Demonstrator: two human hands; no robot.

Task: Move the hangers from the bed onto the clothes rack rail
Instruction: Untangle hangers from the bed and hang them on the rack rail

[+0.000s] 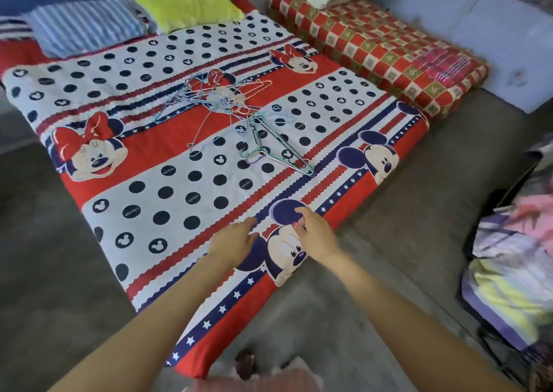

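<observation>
A tangled heap of thin wire hangers (223, 98) lies near the middle of the bed (143, 140), with a smaller bunch of green hangers (278, 145) just beside it toward the near edge, all on a red, white and blue cartoon-mouse sheet. Both arms reach out over the near corner of the bed, the left hand (235, 240) and right hand (314, 233) close together, fingers loose and holding nothing, well short of the hangers. A striped pillow (86, 25) and a yellow pillow (185, 8) sit at the far end.
</observation>
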